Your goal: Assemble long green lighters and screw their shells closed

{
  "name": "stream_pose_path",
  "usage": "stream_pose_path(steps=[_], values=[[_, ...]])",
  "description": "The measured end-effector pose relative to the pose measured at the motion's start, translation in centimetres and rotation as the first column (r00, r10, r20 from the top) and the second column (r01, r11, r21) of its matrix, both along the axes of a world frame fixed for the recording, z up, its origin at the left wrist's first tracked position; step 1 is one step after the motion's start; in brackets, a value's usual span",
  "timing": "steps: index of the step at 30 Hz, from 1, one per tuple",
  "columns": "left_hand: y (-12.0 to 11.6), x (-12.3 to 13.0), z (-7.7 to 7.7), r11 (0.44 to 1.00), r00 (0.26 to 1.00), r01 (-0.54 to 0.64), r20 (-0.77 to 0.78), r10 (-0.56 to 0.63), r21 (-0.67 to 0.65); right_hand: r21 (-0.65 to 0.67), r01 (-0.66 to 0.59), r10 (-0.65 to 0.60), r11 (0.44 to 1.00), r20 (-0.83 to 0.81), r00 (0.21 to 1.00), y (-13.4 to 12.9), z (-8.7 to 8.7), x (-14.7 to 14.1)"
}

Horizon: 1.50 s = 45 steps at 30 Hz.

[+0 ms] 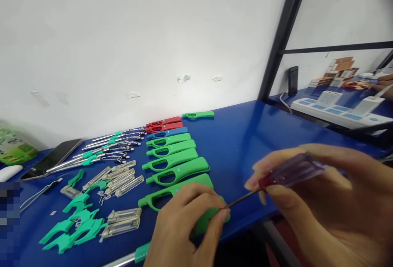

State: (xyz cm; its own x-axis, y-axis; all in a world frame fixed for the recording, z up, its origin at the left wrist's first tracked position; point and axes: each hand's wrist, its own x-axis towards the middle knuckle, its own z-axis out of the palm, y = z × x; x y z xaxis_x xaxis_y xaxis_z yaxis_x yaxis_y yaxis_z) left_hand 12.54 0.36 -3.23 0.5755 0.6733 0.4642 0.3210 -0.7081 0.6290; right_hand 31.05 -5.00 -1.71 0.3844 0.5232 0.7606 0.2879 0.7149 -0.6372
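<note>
My right hand (325, 193) grips a screwdriver (294, 171) with a clear purple handle and red collar. Its thin shaft points down and left. At the tip, the fingers of my left hand (190, 222) pinch around a small metal piece, too small to make out, and hold a green lighter body (204, 222) with a metal tube (123, 261) sticking out on the left. Beyond my left hand lies a row of green casings (175, 161), with a blue casing (168, 132) and red casings (164, 127) behind.
Left of the casings lie metal rods with wires (92, 152), clear tanks (123, 221), teal triggers (76, 228) and a phone (55, 158). A black metal frame (284, 34) stands at the right, with a power strip (340, 109) and another person's hand (385, 85) beyond.
</note>
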Motion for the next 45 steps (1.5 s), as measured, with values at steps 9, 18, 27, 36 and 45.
stream_pose_path(steps=[9,18,27,36,45], values=[[1.1,0.6,-1.9,0.982,0.992,-0.043,-0.106,0.063,0.183,-0.139,-0.172,0.204,0.975,0.257,0.945,1.6,-0.5,0.6],[0.8,1.1,-2.5,0.974,0.994,-0.050,-0.081,0.069,0.219,-0.221,-0.213,0.276,0.952,0.312,0.909,1.5,-0.2,0.9],[0.9,1.0,-3.2,0.968,0.994,-0.069,-0.069,0.088,0.242,-0.212,-0.156,0.222,0.965,0.336,0.915,1.6,-0.4,1.1],[0.8,1.0,-2.9,0.967,0.994,-0.057,-0.077,0.078,0.248,-0.253,-0.158,0.245,0.954,0.363,0.899,1.8,-0.5,1.4],[0.3,-1.0,-4.0,0.905,0.945,0.027,-0.307,0.116,0.425,-0.225,-0.239,0.292,0.945,0.241,0.926,2.2,-1.1,0.8]])
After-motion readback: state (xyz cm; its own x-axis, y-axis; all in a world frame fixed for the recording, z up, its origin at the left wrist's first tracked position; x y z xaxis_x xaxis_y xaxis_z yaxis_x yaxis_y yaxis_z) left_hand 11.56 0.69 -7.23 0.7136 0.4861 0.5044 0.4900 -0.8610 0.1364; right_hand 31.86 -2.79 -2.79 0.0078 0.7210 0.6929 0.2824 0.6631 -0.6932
